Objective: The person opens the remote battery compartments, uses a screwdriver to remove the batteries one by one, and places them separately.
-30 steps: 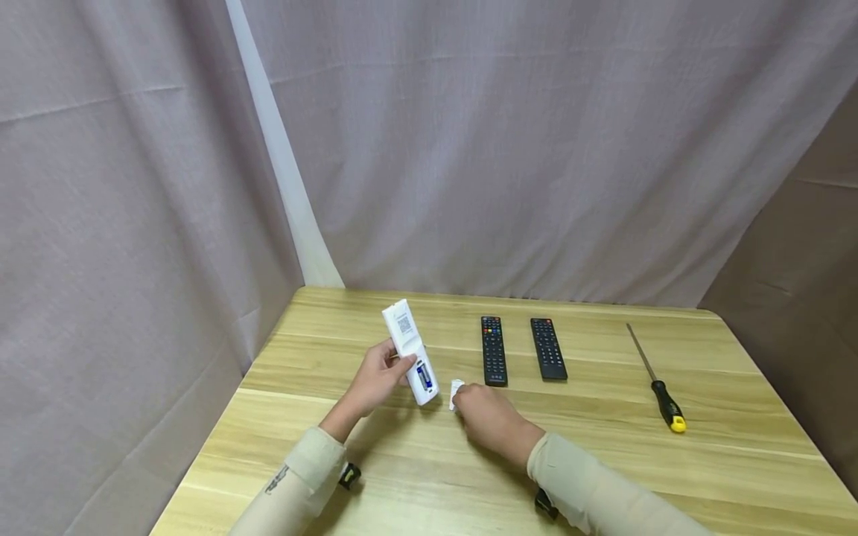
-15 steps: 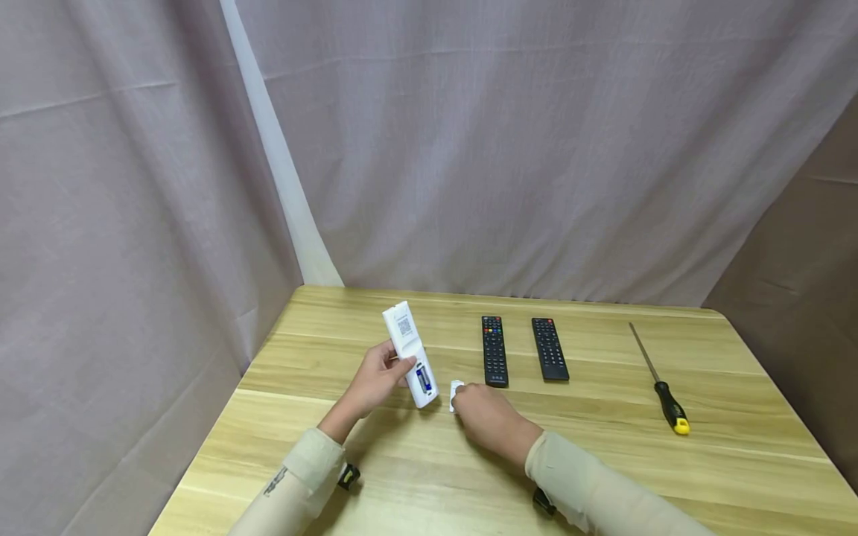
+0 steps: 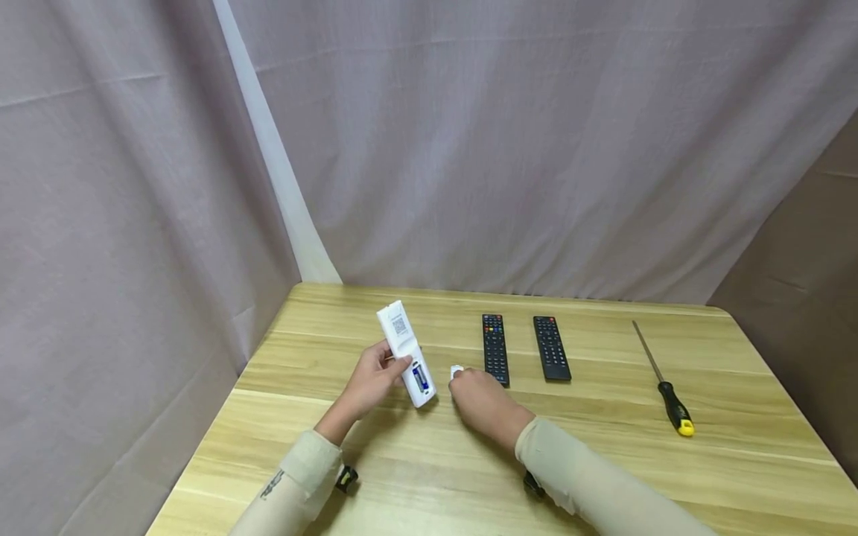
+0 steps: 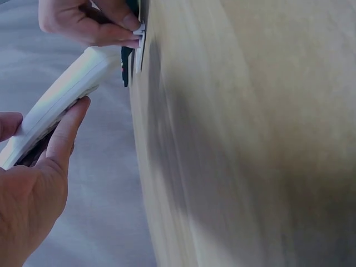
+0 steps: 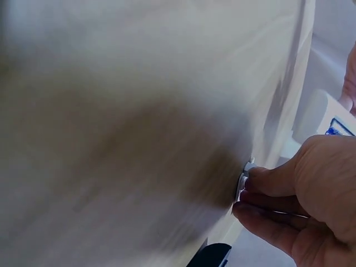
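Left hand (image 3: 371,376) firmly grips the white remote (image 3: 406,346), tilted above the table (image 3: 429,469), battery compartment (image 3: 420,378) uncovered; right hand (image 3: 488,402) pinches a small white piece (image 3: 456,369) near it. Good practice: keep the remote steady, compartment facing up, and hold the piece lightly by its edges.

Two remotes (image 3: 495,348) lie between the held remote (image 3: 405,345) and the screwdriver (image 3: 673,406).
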A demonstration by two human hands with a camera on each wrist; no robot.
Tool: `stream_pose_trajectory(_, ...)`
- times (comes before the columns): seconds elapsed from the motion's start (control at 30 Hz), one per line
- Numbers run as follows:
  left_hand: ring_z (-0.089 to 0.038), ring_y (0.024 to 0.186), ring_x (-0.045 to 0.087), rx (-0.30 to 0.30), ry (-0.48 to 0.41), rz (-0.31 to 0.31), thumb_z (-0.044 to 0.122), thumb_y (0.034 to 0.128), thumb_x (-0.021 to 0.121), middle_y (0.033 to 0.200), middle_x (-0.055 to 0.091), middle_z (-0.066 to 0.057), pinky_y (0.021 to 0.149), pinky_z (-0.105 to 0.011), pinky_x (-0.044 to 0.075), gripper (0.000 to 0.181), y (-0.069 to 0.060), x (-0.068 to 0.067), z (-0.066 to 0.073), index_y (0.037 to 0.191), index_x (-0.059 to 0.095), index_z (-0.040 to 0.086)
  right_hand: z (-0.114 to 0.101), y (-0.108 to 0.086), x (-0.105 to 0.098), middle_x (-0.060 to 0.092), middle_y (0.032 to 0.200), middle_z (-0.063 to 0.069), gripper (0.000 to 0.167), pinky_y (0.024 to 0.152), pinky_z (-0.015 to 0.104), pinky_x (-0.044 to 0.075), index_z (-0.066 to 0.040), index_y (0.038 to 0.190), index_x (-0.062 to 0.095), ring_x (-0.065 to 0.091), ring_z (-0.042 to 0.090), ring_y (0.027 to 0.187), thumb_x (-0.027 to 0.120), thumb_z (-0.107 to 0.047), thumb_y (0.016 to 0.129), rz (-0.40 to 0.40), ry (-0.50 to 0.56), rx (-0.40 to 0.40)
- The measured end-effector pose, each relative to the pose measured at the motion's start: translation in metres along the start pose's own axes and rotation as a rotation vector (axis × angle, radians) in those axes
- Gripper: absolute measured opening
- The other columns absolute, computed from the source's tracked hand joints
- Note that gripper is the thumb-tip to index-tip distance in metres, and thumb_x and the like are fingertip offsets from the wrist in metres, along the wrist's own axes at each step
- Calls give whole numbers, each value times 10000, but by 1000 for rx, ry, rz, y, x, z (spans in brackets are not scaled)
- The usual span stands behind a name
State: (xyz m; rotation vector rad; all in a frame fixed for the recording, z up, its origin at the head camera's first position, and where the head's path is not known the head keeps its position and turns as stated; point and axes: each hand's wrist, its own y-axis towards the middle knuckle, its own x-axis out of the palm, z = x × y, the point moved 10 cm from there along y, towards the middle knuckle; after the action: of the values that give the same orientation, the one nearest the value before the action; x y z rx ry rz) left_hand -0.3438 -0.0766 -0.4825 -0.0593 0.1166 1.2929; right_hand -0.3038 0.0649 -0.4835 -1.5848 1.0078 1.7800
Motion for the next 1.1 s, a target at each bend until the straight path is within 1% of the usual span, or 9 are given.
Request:
stream_pose_trajectory(0.2,-237,1010,770,10,-16,-7,44,1054,589,1256,688,-368,875,-429,704,409,1,-1,1,1414,541,-145,10,10,6,747,824,103,121,643,371,673,1,825,757,723,243,715,685,92,861,-42,-5,18)
stream_pose_trajectory(0.37,-231,1001,770,-3,-11,-4,41,1058,583,1250,687,-368,846,-373,706,401,0,-5,0,1410,538,-144,15,14,11,746,830,85,114,693,375,680,-21,834,758,723,222,731,698,59,887,-79,51,33)
stream_pose_trajectory(0.5,-225,993,771,2,-8,-8,43,1059,579,1251,684,-370,832,-357,706,401,-1,-7,1,1409,535,-148,19,16,14,746,820,74,128,725,391,683,-49,816,749,720,216,737,705,53,880,-82,93,54)
stream_pose_trajectory(0.63,-218,980,773,0,-4,-14,37,1059,578,1248,685,-375,842,-393,707,400,-1,-8,0,1408,534,-155,19,15,16,751,824,80,133,714,395,685,-48,833,761,734,231,750,697,62,872,-72,82,48)
stream_pose_trajectory(0.77,-230,981,778,-2,1,-7,39,1058,580,1244,692,-375,852,-407,706,403,-1,-10,-3,1409,535,-155,20,13,15,740,818,81,133,709,397,683,-44,836,765,733,234,756,698,65,872,-67,87,41)
stream_pose_trajectory(0.87,-252,993,781,-3,-3,0,45,1058,583,1248,690,-376,854,-410,706,408,-1,-11,-4,1412,534,-153,23,10,8,730,820,65,120,745,398,678,-52,826,747,717,214,770,712,45,887,-65,120,50)
stream_pose_trajectory(0.93,-261,1000,779,-6,-8,7,48,1060,582,1252,687,-375,851,-406,707,406,-1,-13,-4,1413,535,-148,27,6,-2,743,861,68,94,796,402,681,-52,844,742,726,217,817,726,13,910,-40,141,51)
stream_pose_trajectory(1.0,-265,1008,778,-9,-16,14,48,1060,583,1257,685,-371,847,-395,708,404,-1,-14,-4,1414,538,-141,33,0,-16,765,916,60,73,842,399,682,-61,879,744,741,221,872,735,-49,950,4,152,51)
stream_pose_trajectory(1.1,-253,1001,774,-17,-24,29,42,1058,585,1254,685,-365,841,-381,708,399,-2,-18,-4,1413,544,-134,42,-13,-40,796,994,58,61,893,387,686,-65,940,768,766,230,951,735,-102,976,98,133,21)
